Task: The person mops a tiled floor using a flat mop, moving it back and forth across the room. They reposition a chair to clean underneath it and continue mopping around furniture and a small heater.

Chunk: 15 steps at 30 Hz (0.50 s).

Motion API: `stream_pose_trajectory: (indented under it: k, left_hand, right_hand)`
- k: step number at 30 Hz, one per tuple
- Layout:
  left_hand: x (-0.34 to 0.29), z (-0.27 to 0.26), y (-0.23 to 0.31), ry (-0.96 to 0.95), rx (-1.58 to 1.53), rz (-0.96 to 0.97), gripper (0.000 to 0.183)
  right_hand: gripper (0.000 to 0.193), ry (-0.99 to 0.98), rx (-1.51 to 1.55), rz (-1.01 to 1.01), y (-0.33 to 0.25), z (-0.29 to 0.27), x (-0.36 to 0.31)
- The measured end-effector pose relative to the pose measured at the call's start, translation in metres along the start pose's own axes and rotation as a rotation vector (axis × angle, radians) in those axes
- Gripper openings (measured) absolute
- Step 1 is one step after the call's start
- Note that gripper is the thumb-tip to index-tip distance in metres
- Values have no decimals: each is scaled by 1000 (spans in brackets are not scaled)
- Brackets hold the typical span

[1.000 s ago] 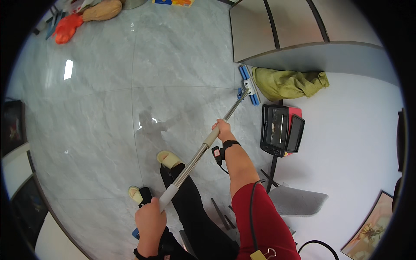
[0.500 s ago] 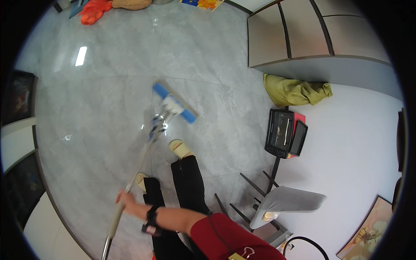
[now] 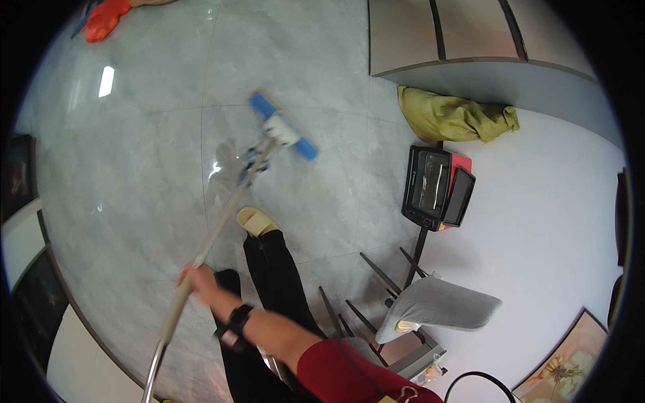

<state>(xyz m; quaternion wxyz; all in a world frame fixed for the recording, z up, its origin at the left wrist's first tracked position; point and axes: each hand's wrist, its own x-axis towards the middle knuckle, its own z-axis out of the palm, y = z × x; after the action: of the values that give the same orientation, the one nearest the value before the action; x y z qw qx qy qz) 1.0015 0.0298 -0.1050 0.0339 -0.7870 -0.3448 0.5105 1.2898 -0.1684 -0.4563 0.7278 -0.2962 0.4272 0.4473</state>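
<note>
My right hand (image 3: pixel 195 279), slightly blurred, is wrapped around the pale grip of a mop (image 3: pixel 225 211), whose pole slants from the lower left up toward the middle. At its far end, a blue and white mop head (image 3: pixel 283 129) is against the grey tiled floor, with a blue-and-white part of the mop low on the pole. A dark band circles my right wrist, and a red sleeve covers the upper arm. Beyond the hand, my foot in a cream slipper (image 3: pixel 255 220) is near the pole. My left hand is out of view, as is the pole's lower end.
Along the right wall are a green cloth sack (image 3: pixel 450 115), a black and red toaster oven (image 3: pixel 433 188) and a grey chair (image 3: pixel 437 305) with thin dark legs. Cabinets (image 3: pixel 470 33) are at the upper right. An orange-red bag (image 3: pixel 106 19) lies far left.
The mop head has swept to the right and slightly farther away across the floor, with my right hand still gripping the pole. The view has shifted, and the second slipper is no longer visible.
</note>
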Motion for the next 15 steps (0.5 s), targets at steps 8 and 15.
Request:
stream_pose_trajectory:
  k: [8, 15]
  left_hand:
    - [82, -10, 362, 433, -610, 564, 9]
    - [87, -56, 344, 196, -543, 764, 14]
  right_hand:
    - [23, 789, -295, -574, -318, -206, 12]
    - [20, 958, -336, -446, -302, -253, -13]
